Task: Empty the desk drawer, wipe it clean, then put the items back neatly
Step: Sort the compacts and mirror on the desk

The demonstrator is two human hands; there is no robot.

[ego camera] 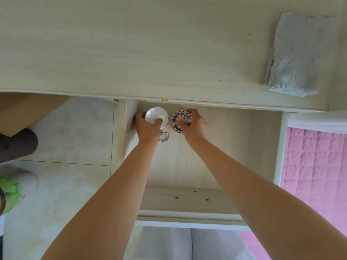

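The pale wooden desk drawer (pixel 234 147) is pulled out below the desk top (pixel 131 53). At the drawer's far left corner my left hand (pixel 147 126) grips a round white cup (pixel 156 116) with a silver ring handle (pixel 164 136), thumb over its rim. Just to its right my right hand (pixel 194 123) holds a round pink object with a blue zigzag pattern (pixel 181 120), fingers curled round its far and right side. Both items sit low in the drawer, close together under the desk edge.
A folded grey cloth (pixel 294 55) lies on the desk top at the far right. A pink quilted cover (pixel 315 166) is right of the drawer. Tiled floor (pixel 71 132) lies to the left, with a dark round object (pixel 18 145) and a green thing (pixel 9 192).
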